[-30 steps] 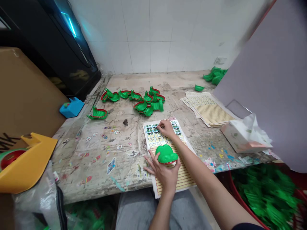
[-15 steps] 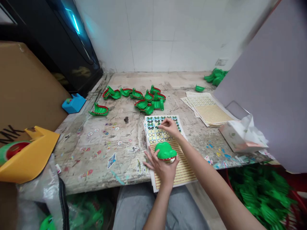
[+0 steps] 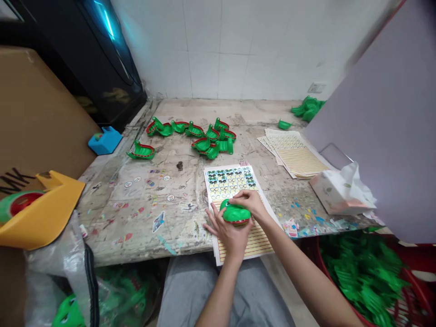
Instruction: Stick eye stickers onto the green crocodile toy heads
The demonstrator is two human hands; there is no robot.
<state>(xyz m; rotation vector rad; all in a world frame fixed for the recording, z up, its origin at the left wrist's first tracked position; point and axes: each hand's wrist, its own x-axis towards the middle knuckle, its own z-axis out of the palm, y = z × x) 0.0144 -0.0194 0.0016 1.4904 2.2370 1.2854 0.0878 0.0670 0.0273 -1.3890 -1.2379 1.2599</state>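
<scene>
My left hand point(image 3: 233, 236) is wrapped around a green toy crocodile head point(image 3: 241, 213) with a red mouth edge and white teeth, holding it low over the sticker sheet. On the head's left bump shows a black-and-white eye sticker point(image 3: 227, 204). The fingertips of my right hand point(image 3: 250, 202) are pinched together right beside that sticker and touch the top of the head; they partly hide what is under them. The sticker sheet point(image 3: 230, 184) lies beneath both hands, with rows of eye stickers and emptied ovals at its top and yellow striped rows below.
Several green jaw pieces with red rims point(image 3: 211, 134) lie farther back. More sheets point(image 3: 296, 154) and a tissue box point(image 3: 342, 190) are on the right. A red basket of green parts point(image 3: 361, 272) stands below right. Yellow point(image 3: 44, 218) and blue point(image 3: 105, 141) holders sit left.
My right hand has come down from the sticker rows to the top of the crocodile head. An eye now shows on the head. My left hand keeps its hold.
</scene>
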